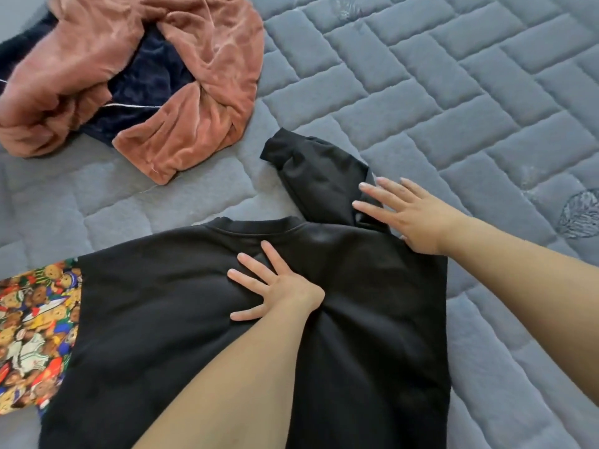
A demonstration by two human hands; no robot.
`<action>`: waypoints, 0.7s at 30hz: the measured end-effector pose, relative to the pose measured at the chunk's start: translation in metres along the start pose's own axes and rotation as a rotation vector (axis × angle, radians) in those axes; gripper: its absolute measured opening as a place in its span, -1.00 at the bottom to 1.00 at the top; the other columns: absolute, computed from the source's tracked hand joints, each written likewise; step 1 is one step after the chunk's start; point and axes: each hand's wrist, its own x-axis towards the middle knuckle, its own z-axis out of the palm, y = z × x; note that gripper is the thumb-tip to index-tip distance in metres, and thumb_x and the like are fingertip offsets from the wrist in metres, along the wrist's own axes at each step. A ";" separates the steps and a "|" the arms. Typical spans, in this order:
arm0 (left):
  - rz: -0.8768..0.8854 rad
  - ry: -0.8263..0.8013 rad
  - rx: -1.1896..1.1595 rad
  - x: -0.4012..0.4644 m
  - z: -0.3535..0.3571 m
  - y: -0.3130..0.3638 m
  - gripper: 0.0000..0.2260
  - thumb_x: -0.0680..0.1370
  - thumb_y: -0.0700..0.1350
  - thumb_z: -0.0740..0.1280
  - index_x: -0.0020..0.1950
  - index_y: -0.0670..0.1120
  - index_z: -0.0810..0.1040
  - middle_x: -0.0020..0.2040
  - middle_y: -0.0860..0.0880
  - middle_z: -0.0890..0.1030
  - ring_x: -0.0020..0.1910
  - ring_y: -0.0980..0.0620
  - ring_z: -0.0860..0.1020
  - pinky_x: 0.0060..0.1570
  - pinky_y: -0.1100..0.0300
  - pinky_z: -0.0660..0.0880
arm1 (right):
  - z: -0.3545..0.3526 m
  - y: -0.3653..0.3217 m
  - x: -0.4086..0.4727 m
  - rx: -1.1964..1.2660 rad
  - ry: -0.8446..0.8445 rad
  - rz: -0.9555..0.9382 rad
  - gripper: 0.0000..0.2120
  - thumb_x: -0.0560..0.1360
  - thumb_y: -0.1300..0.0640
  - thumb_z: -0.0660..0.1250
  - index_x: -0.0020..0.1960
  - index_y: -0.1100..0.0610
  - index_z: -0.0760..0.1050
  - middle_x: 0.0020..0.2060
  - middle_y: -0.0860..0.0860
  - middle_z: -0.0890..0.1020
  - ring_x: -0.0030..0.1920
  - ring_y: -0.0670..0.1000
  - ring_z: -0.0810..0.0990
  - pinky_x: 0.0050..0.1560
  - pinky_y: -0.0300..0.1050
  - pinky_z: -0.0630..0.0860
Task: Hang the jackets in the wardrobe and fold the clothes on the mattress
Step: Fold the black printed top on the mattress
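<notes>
A black sweatshirt [162, 303] lies flat on the grey quilted mattress [421, 92], collar away from me. My left hand [275, 286] presses flat on its middle just below the collar, fingers spread. My right hand [408, 215] rests with straight fingers on the right shoulder, where the black sleeve [314, 170] runs up and away over the mattress. A crumpled pink velvet garment [194, 102] lies at the upper left with a navy velvet garment [146, 82] tangled in it.
A colourful teddy-bear print cloth [32, 335] sticks out from under the sweatshirt's left edge. Bare mattress stretches to the right and far side.
</notes>
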 end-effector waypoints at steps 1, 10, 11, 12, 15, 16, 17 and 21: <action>-0.005 0.003 0.003 0.000 0.000 0.000 0.15 0.30 -0.13 0.31 0.26 0.09 -0.75 0.24 -0.19 -0.76 0.26 -0.39 -0.67 -0.12 -0.69 -0.30 | -0.004 -0.001 0.006 -0.035 -0.001 -0.025 -0.20 0.50 0.17 0.28 0.59 -0.14 -0.07 0.56 -0.08 -0.33 0.55 0.05 -0.35 0.54 0.11 -0.28; -0.034 0.024 0.024 0.005 0.005 -0.001 0.20 0.24 -0.04 0.34 0.18 0.09 -0.80 0.27 -0.19 -0.75 0.12 -0.39 -0.75 -0.10 -0.71 -0.27 | -0.009 -0.007 -0.054 -0.023 0.044 -0.117 -0.86 0.49 0.03 0.26 -0.14 0.01 0.30 -0.30 -0.03 0.63 -0.17 0.06 0.62 0.26 -0.08 0.40; -0.022 0.023 0.022 0.007 0.006 -0.002 0.18 0.20 -0.06 0.29 0.16 0.08 -0.81 0.26 -0.19 -0.75 0.12 -0.40 -0.75 -0.08 -0.71 -0.26 | -0.008 0.001 -0.075 -0.042 -0.092 0.012 -0.83 0.51 -0.05 0.23 -0.08 0.00 0.28 -0.25 -0.02 0.65 -0.15 0.08 0.62 0.00 -0.11 0.43; -0.011 0.026 0.025 0.008 0.006 -0.002 0.15 0.14 -0.09 0.22 0.15 0.08 -0.82 0.24 -0.20 -0.76 0.12 -0.42 -0.74 -0.04 -0.72 -0.22 | -0.008 0.011 -0.099 -0.046 -0.216 0.132 -0.81 0.50 -0.10 0.21 -0.03 -0.01 0.30 -0.19 0.00 0.66 -0.11 0.10 0.63 -0.17 -0.12 0.38; 0.000 0.032 0.013 0.009 0.003 -0.003 0.09 0.03 -0.12 0.08 0.12 0.05 -0.83 0.21 -0.22 -0.77 0.16 -0.45 -0.71 0.07 -0.69 -0.13 | -0.020 0.042 -0.177 -0.070 -0.661 0.414 -0.76 0.40 -0.08 0.26 0.02 -0.04 0.48 -0.11 -0.07 0.67 -0.10 -0.04 0.65 -0.21 -0.24 0.42; -0.003 0.023 0.016 0.010 0.001 -0.004 0.09 0.03 -0.11 0.09 0.11 0.05 -0.83 0.19 -0.23 -0.77 0.16 -0.46 -0.71 0.06 -0.69 -0.15 | -0.026 0.051 -0.198 -0.060 -0.826 0.524 -0.76 0.37 -0.05 0.27 0.00 -0.04 0.52 -0.14 -0.09 0.67 -0.14 -0.06 0.65 -0.16 -0.27 0.48; -0.009 0.008 0.023 0.009 0.000 -0.003 0.10 0.06 -0.08 0.12 0.11 0.04 -0.83 0.16 -0.24 -0.78 0.15 -0.47 -0.71 0.04 -0.69 -0.16 | -0.033 0.059 -0.221 -0.017 -0.956 0.656 -0.75 0.36 -0.04 0.28 0.01 -0.02 0.54 -0.11 -0.07 0.66 -0.13 -0.04 0.64 -0.10 -0.25 0.51; -0.024 0.019 0.092 0.001 -0.001 0.000 0.11 0.12 -0.04 0.17 0.20 0.03 -0.78 0.31 -0.27 -0.69 0.05 -0.50 -0.71 0.02 -0.69 -0.16 | -0.036 0.062 -0.256 0.233 -1.097 0.949 -0.65 0.48 0.02 0.33 0.21 0.15 0.52 0.04 0.09 0.56 -0.04 0.08 0.56 -0.17 -0.22 0.43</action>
